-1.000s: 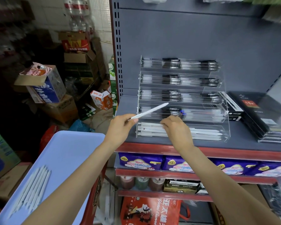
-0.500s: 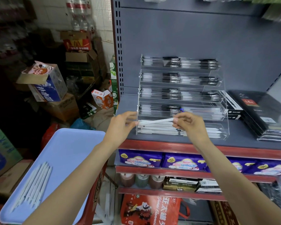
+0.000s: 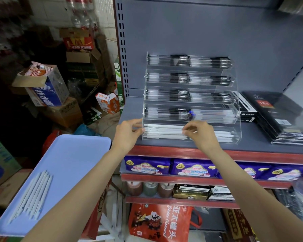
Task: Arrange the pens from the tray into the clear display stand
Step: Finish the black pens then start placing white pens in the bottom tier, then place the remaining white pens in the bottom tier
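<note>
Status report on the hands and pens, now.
Both hands at the stand's bottom tier: left hand and right hand pinching a white pen. More pens wait on tray. Nothing blocking.

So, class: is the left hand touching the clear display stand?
Touching. The head view shows the left hand with its fingertips against the left end of the clear display stand, at the bottom tier.
</note>
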